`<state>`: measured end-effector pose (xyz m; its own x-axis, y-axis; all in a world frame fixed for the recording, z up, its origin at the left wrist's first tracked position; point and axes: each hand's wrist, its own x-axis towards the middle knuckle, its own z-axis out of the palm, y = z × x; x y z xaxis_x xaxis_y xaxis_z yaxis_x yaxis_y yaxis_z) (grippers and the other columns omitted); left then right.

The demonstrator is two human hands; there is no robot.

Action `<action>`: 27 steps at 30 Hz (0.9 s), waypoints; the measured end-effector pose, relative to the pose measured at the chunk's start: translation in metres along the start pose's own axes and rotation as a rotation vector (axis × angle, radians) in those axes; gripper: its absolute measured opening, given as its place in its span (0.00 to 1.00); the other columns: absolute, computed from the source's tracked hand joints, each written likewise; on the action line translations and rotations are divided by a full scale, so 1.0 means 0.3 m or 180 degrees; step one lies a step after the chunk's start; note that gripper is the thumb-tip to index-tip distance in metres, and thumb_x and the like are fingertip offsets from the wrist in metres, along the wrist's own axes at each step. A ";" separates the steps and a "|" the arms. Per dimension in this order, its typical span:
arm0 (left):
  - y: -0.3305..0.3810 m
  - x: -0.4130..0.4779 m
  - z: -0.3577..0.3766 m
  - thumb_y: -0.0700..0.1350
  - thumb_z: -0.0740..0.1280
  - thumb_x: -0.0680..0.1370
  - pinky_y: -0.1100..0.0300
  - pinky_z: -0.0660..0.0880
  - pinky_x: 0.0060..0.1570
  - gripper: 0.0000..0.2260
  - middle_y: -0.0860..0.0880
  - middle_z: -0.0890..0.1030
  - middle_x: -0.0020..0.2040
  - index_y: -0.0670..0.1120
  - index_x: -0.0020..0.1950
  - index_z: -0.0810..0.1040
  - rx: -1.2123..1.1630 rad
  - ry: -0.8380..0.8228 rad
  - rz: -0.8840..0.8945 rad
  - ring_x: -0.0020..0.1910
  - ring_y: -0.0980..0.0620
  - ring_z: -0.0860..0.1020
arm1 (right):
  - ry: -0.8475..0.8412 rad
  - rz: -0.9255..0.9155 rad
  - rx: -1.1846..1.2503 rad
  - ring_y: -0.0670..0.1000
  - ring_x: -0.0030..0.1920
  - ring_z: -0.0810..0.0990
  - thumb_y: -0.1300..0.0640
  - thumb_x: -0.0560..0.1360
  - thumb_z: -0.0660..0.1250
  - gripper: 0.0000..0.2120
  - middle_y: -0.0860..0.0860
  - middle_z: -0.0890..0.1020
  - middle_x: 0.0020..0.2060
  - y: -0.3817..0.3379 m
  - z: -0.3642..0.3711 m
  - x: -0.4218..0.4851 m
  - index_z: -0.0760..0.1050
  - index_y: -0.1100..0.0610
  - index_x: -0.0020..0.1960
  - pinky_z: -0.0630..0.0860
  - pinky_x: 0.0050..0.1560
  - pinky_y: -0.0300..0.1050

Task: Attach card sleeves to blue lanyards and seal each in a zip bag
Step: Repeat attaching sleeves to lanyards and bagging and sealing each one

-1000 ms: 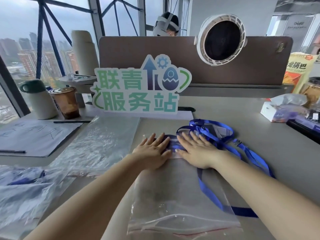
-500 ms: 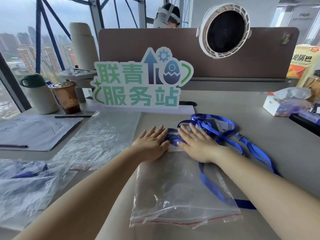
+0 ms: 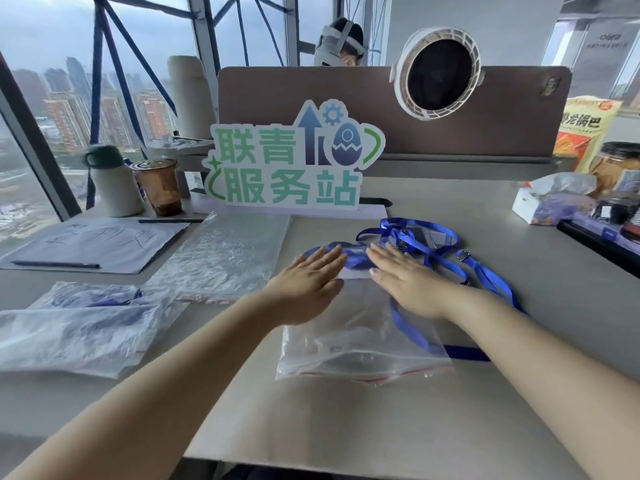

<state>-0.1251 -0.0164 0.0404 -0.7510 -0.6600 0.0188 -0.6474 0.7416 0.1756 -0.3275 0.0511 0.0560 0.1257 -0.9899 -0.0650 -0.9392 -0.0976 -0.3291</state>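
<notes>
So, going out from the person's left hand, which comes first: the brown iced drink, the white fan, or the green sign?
From the left hand:
1. Green sign, straight behind it.
2. Brown iced drink, far left by the window.
3. White fan, up on the divider to the right.

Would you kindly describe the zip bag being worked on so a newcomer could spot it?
Start at the green-lettered standing sign and come toward the near desk edge. The clear plastic zip bag lies flat under both hands, a blue lanyard trailing from it; the other bags lie farther left.
</notes>
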 end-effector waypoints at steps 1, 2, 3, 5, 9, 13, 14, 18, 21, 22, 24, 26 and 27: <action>0.016 -0.037 0.001 0.53 0.45 0.83 0.57 0.37 0.74 0.23 0.58 0.39 0.75 0.53 0.77 0.42 -0.0024 -0.0045 0.0100 0.74 0.59 0.37 | -0.0067 -0.0046 0.0002 0.41 0.73 0.36 0.45 0.81 0.43 0.26 0.40 0.41 0.74 -0.006 0.004 -0.045 0.42 0.49 0.77 0.36 0.73 0.42; 0.030 -0.070 0.018 0.54 0.45 0.83 0.58 0.37 0.74 0.24 0.58 0.39 0.75 0.53 0.77 0.42 0.0011 -0.0137 0.0182 0.74 0.59 0.37 | -0.0180 -0.0082 -0.0097 0.41 0.73 0.35 0.44 0.81 0.44 0.26 0.39 0.40 0.74 -0.009 0.024 -0.080 0.41 0.48 0.77 0.36 0.72 0.41; 0.043 -0.098 0.045 0.54 0.46 0.83 0.57 0.37 0.74 0.24 0.57 0.39 0.75 0.53 0.77 0.42 0.0133 -0.0248 0.0234 0.74 0.58 0.37 | -0.0280 -0.0111 -0.0282 0.40 0.73 0.35 0.44 0.81 0.44 0.27 0.39 0.40 0.74 -0.010 0.057 -0.108 0.41 0.48 0.77 0.35 0.72 0.41; 0.064 -0.138 0.099 0.54 0.46 0.83 0.56 0.38 0.74 0.24 0.55 0.40 0.77 0.52 0.77 0.41 0.0435 -0.0447 0.0245 0.75 0.56 0.38 | -0.0347 -0.0135 -0.0591 0.42 0.74 0.36 0.44 0.81 0.45 0.27 0.43 0.41 0.76 -0.002 0.126 -0.140 0.41 0.49 0.77 0.36 0.74 0.43; 0.067 -0.154 0.101 0.54 0.47 0.83 0.55 0.40 0.75 0.24 0.54 0.45 0.78 0.52 0.77 0.47 0.0351 -0.0112 0.0250 0.76 0.56 0.42 | 0.0165 -0.0072 -0.0030 0.43 0.75 0.43 0.47 0.82 0.47 0.24 0.45 0.51 0.76 -0.005 0.107 -0.158 0.52 0.52 0.76 0.39 0.75 0.42; 0.112 -0.237 0.051 0.57 0.50 0.78 0.58 0.53 0.74 0.24 0.56 0.62 0.74 0.53 0.72 0.66 -0.0399 0.0918 0.0282 0.75 0.57 0.57 | 0.0489 -0.0330 0.0479 0.37 0.73 0.47 0.50 0.81 0.52 0.20 0.38 0.59 0.72 -0.040 0.054 -0.251 0.61 0.48 0.73 0.44 0.75 0.41; 0.131 -0.272 0.054 0.57 0.51 0.78 0.61 0.54 0.73 0.24 0.57 0.64 0.73 0.53 0.71 0.68 -0.0565 0.0940 0.0325 0.74 0.59 0.58 | 0.0441 -0.0428 0.0462 0.35 0.72 0.47 0.50 0.81 0.52 0.20 0.35 0.59 0.71 -0.052 0.071 -0.287 0.61 0.47 0.73 0.45 0.74 0.39; 0.179 -0.393 0.133 0.58 0.47 0.81 0.61 0.42 0.74 0.23 0.62 0.51 0.76 0.57 0.76 0.53 -0.0191 0.0149 0.0414 0.74 0.64 0.45 | 0.0247 -0.0687 0.0108 0.35 0.73 0.45 0.49 0.81 0.51 0.22 0.35 0.55 0.72 -0.060 0.207 -0.393 0.56 0.45 0.74 0.44 0.75 0.39; 0.186 -0.406 0.157 0.59 0.44 0.81 0.59 0.38 0.74 0.24 0.63 0.45 0.76 0.58 0.77 0.46 0.0179 -0.0003 0.0332 0.74 0.64 0.40 | 0.0409 -0.0627 -0.0168 0.36 0.74 0.45 0.46 0.81 0.49 0.22 0.36 0.54 0.73 -0.047 0.242 -0.402 0.53 0.44 0.75 0.45 0.75 0.40; 0.191 -0.405 0.154 0.59 0.45 0.81 0.59 0.37 0.74 0.24 0.62 0.44 0.76 0.58 0.77 0.46 0.0173 0.0001 0.0303 0.74 0.64 0.39 | 0.0469 -0.0653 -0.0169 0.36 0.74 0.46 0.47 0.81 0.50 0.22 0.36 0.55 0.72 -0.051 0.240 -0.405 0.54 0.44 0.75 0.45 0.75 0.38; 0.195 -0.412 0.153 0.60 0.45 0.81 0.60 0.37 0.74 0.24 0.62 0.45 0.76 0.57 0.77 0.47 0.0169 0.0101 0.0298 0.74 0.64 0.39 | 0.0639 -0.0744 -0.0030 0.37 0.73 0.49 0.51 0.81 0.53 0.21 0.35 0.58 0.70 -0.057 0.242 -0.416 0.59 0.46 0.73 0.46 0.74 0.35; 0.195 -0.422 0.155 0.62 0.42 0.79 0.62 0.37 0.73 0.26 0.63 0.46 0.75 0.58 0.77 0.49 0.0158 0.0252 0.0333 0.74 0.64 0.41 | 0.0789 -0.0800 0.0139 0.37 0.72 0.53 0.54 0.81 0.57 0.19 0.36 0.62 0.68 -0.058 0.246 -0.427 0.65 0.48 0.71 0.48 0.73 0.32; 0.196 -0.428 0.157 0.63 0.40 0.77 0.62 0.37 0.73 0.28 0.63 0.46 0.75 0.58 0.76 0.50 0.0155 0.0293 0.0357 0.74 0.64 0.41 | 0.0822 -0.0799 0.0172 0.36 0.72 0.54 0.54 0.80 0.58 0.19 0.36 0.63 0.68 -0.058 0.249 -0.430 0.66 0.49 0.70 0.48 0.72 0.30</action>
<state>-0.0729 0.1177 0.0021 -0.8053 -0.5793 0.1262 -0.5674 0.8148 0.1194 -0.3034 0.1882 -0.0003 0.2590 -0.9297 0.2619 -0.8703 -0.3422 -0.3543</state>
